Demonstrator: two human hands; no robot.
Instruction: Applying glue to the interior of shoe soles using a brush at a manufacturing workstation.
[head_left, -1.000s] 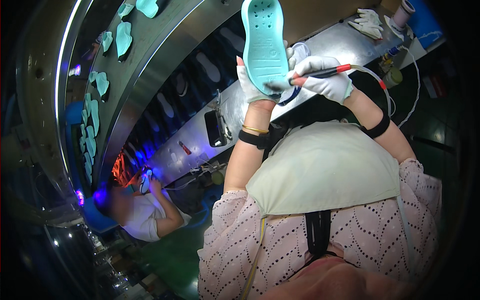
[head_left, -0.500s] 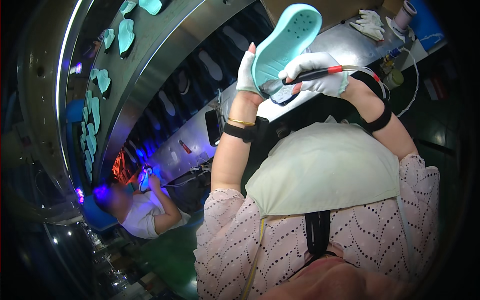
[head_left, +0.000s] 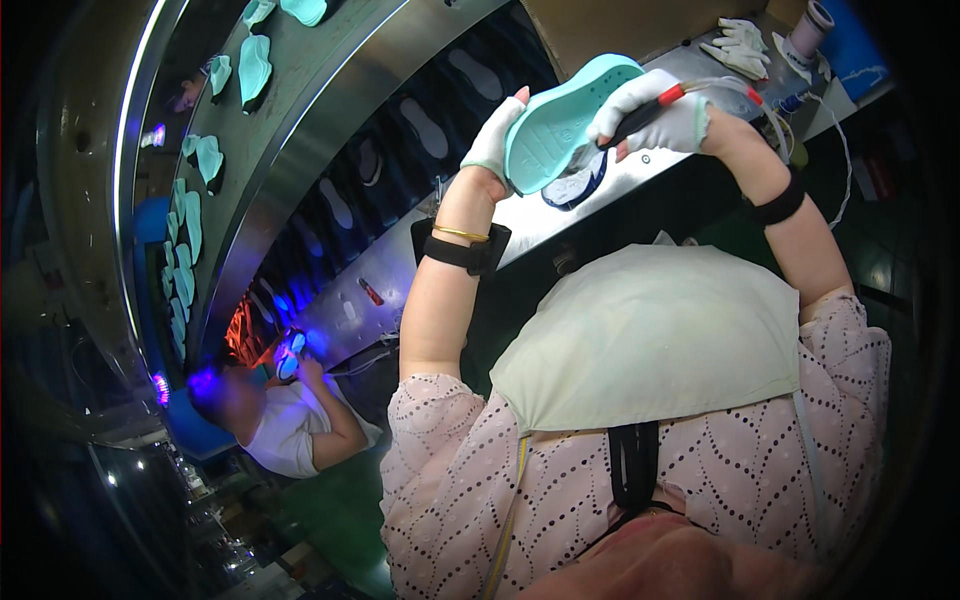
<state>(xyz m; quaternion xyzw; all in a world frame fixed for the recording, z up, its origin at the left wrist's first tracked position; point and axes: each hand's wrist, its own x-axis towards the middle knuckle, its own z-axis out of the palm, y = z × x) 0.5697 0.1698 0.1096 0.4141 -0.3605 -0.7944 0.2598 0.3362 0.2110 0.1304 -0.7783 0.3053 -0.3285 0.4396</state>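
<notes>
My left hand (head_left: pixel 491 140), in a white glove with bare fingertips, grips a turquoise shoe sole (head_left: pixel 548 138) by its left edge. The sole is tilted, with its hollow inner side and a moulded line pattern facing me. My right hand (head_left: pixel 665 112), gloved the same way, is closed round a brush (head_left: pixel 636 119) with a black handle, red bands and a thin tube at its end. The brush tip lies at the sole's right edge; whether it touches cannot be made out. Just below is a shallow round dish (head_left: pixel 577 190) with a dark blue rim and pale contents.
A curved conveyor (head_left: pixel 290 75) at left carries several turquoise shoe parts (head_left: pixel 255 72). Behind the metal bench (head_left: pixel 520 225) stands a rack of pale soles (head_left: pixel 424 127). White gloves (head_left: pixel 738 48) and a spool (head_left: pixel 808 30) lie far right. A co-worker (head_left: pixel 285 420) handles a lit shoe.
The sole has come down toward me and tipped, so less of its perforated far end shows. Both hands moved with it, and the right hand with the brush shifted slightly right and away.
</notes>
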